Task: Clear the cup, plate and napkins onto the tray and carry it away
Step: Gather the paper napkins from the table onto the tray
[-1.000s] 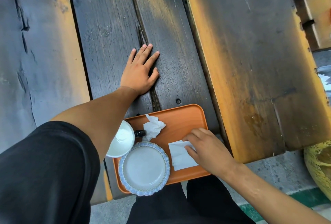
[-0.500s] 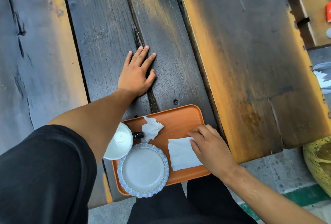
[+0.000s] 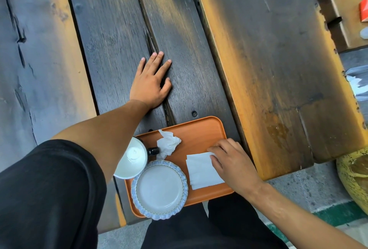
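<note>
A dark, weathered plank table [image 3: 249,53] with worn orange edges fills the view, its broad boards bare beyond the left hand [image 3: 151,83], which lies flat on them with fingers straight and slightly spread. At the near edge an orange tray [image 3: 201,129] overhangs the table, above grey pavement [image 3: 310,185] with a green stripe. On the tray sit the blue-rimmed plate [image 3: 159,189], the white cup [image 3: 131,159] beside it, a flat napkin [image 3: 201,171] under the loosely curled fingers of the right hand [image 3: 233,165], and a crumpled napkin [image 3: 167,144].
</note>
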